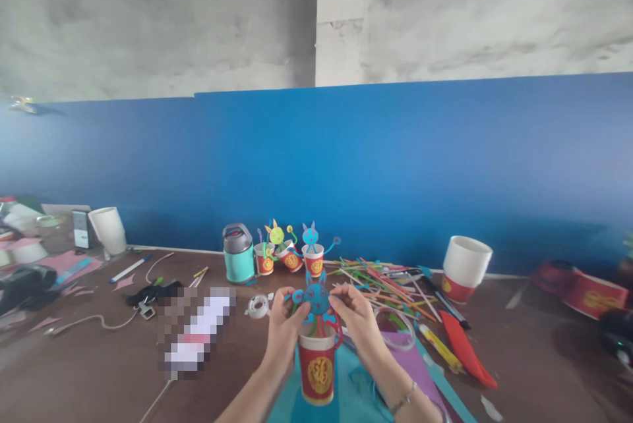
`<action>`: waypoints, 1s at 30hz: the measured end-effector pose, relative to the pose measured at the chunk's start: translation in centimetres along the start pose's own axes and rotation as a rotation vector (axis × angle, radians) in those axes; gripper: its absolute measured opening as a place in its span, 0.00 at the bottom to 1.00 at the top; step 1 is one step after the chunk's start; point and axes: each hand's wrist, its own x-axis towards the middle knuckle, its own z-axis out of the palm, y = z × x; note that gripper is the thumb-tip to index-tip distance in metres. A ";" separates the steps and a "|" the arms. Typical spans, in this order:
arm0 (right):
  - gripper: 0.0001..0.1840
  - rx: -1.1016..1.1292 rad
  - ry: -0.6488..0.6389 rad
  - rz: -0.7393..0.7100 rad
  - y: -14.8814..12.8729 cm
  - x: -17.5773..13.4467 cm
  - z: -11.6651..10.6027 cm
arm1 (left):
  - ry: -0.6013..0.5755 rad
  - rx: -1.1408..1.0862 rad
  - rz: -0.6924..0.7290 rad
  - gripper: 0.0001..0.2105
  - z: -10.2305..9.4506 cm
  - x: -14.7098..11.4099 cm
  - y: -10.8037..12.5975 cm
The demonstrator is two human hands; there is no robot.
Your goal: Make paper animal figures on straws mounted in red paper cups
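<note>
Cup (317, 373), red with a gold emblem and white rim, is upright near the front edge of the counter (237, 360), over a blue sheet (291, 403); a blue cat-faced figure (316, 299) rises from its mouth; the left hand (284, 325) is nearly closed, thumb and fingers pinching the figure's left side beside a small blue disc (297, 296); the right hand (357, 316) is partly curled, thumb and forefinger tips almost together at the figure's right side, though whether they grip it I cannot tell; by the counter's back edge are a teal flask (240, 263), three similar cups (266, 266), the middle one tilted, and loose straws (390, 288); farther right stand stacked cups (467, 261).
</note>
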 end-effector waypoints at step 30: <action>0.30 -0.130 0.139 -0.176 0.7 0.9 -0.9 | -0.298 0.182 -0.140 0.51 -0.9 0.2 -2.7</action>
